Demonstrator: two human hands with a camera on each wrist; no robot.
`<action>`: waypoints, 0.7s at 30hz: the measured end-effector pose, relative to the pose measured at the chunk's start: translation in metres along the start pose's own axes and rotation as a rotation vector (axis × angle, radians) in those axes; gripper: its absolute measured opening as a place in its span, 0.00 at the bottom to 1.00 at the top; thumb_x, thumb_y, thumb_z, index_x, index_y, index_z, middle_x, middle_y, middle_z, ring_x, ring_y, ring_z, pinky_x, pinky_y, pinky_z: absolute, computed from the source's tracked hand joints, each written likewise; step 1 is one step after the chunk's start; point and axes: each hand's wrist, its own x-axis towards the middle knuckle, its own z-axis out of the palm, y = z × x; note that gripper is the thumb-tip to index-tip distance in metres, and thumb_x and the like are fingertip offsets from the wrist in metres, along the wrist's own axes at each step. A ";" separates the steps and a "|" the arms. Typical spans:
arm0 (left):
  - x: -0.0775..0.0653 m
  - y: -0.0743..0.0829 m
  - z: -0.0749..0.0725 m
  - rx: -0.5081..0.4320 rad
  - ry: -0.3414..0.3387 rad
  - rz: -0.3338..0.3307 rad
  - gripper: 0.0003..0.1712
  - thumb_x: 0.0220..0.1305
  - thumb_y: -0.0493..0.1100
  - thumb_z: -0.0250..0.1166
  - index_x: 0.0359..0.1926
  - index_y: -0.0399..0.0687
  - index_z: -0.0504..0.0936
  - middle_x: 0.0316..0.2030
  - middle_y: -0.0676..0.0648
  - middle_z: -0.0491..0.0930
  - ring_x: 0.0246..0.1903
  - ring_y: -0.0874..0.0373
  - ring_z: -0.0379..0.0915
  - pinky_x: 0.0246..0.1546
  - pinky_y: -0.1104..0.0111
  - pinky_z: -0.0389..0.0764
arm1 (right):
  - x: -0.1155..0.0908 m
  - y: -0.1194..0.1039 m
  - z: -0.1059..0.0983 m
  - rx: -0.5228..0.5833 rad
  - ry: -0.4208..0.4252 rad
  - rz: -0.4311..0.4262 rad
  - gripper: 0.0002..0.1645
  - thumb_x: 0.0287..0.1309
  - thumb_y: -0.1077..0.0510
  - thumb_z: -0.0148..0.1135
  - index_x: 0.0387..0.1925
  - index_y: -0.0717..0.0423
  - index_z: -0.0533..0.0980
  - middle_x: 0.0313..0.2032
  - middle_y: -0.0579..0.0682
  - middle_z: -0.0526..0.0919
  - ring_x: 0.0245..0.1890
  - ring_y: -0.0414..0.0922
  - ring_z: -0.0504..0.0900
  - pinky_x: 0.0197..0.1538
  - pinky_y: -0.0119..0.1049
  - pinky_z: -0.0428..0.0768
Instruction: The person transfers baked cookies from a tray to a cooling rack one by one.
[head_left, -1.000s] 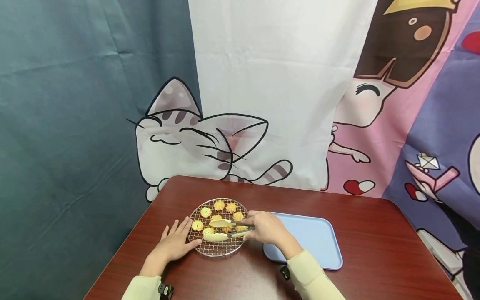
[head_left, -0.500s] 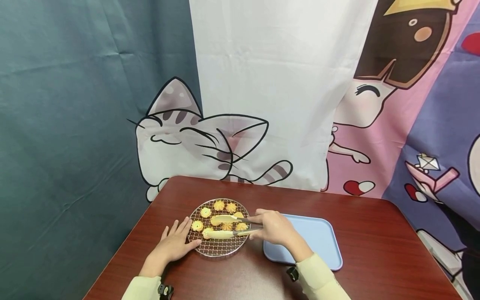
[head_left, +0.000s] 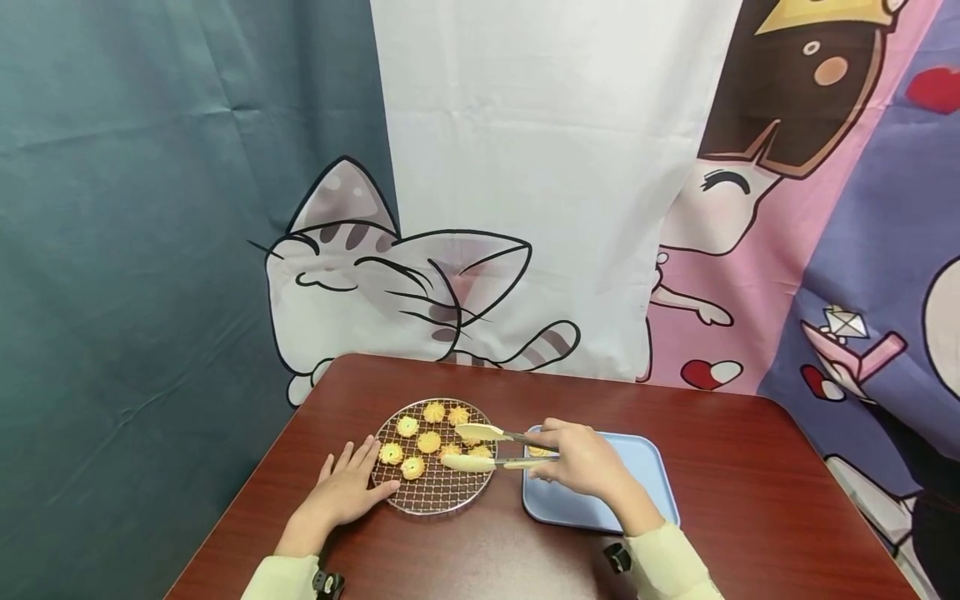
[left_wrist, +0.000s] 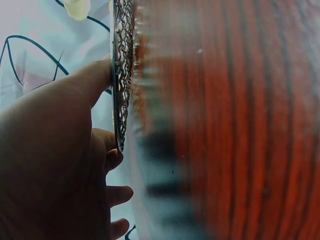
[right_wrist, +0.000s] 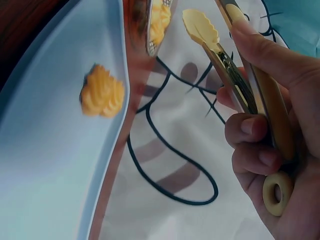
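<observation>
My right hand (head_left: 585, 458) grips a pair of tongs (right_wrist: 272, 107), cream-tipped with metal arms. Its tips stand apart over the right side of a round wire rack (head_left: 431, 500), and I see nothing pinched between them. Several golden piped cookies (head_left: 428, 442) lie on the rack; the tongs partly cover those at the right. Spread on the rack's left edge is my left hand (head_left: 345, 492), its fingers straight and its thumb touching the rim (left_wrist: 119, 115). One cookie (right_wrist: 102, 92) sits on the blue tray (head_left: 570, 508), near its far left corner, partly behind my right hand in the head view.
The dark red wooden table (head_left: 495, 558) carries the rack and, to its right, the tray. Behind the table's far edge hangs a curtain (head_left: 555, 167) with cartoon prints. Bare tabletop (head_left: 750, 483) stretches to the right of the tray.
My right hand and the tongs have moved right, from over the rack's middle toward the tray. The tray's cookie now shows beside the hand. My left hand stays at the rack.
</observation>
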 end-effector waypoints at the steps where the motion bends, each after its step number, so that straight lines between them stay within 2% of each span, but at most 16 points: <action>1: 0.000 0.000 0.000 0.002 -0.001 0.001 0.54 0.68 0.70 0.58 0.78 0.37 0.56 0.78 0.35 0.53 0.75 0.27 0.43 0.71 0.31 0.41 | -0.003 0.002 -0.002 -0.001 0.004 0.009 0.30 0.46 0.44 0.81 0.55 0.38 0.86 0.33 0.33 0.78 0.23 0.30 0.68 0.25 0.28 0.69; 4: 0.001 0.001 0.000 -0.001 -0.003 0.002 0.54 0.67 0.70 0.58 0.78 0.37 0.55 0.78 0.35 0.52 0.75 0.27 0.43 0.71 0.32 0.41 | -0.011 0.007 -0.007 -0.006 0.011 0.036 0.32 0.45 0.42 0.81 0.55 0.37 0.85 0.29 0.31 0.73 0.22 0.30 0.67 0.25 0.28 0.68; 7: 0.002 0.001 -0.001 -0.005 -0.003 0.003 0.55 0.67 0.71 0.57 0.79 0.37 0.55 0.78 0.35 0.52 0.75 0.27 0.42 0.71 0.31 0.41 | -0.017 0.012 -0.012 -0.006 0.028 0.044 0.33 0.44 0.39 0.80 0.55 0.38 0.85 0.29 0.27 0.71 0.23 0.30 0.67 0.26 0.27 0.68; 14: -0.004 -0.001 -0.003 -0.022 -0.014 -0.020 0.55 0.67 0.70 0.58 0.78 0.37 0.55 0.78 0.35 0.51 0.75 0.27 0.40 0.70 0.31 0.40 | -0.030 0.018 -0.019 0.018 0.036 0.050 0.34 0.44 0.41 0.81 0.56 0.43 0.85 0.31 0.29 0.72 0.23 0.30 0.66 0.25 0.26 0.68; 21: -0.001 0.001 -0.002 -0.019 -0.009 0.001 0.54 0.68 0.70 0.58 0.78 0.37 0.55 0.78 0.35 0.52 0.75 0.27 0.41 0.70 0.31 0.40 | -0.052 0.028 -0.028 -0.034 0.054 0.150 0.33 0.43 0.43 0.82 0.55 0.40 0.86 0.35 0.28 0.75 0.25 0.30 0.68 0.24 0.26 0.67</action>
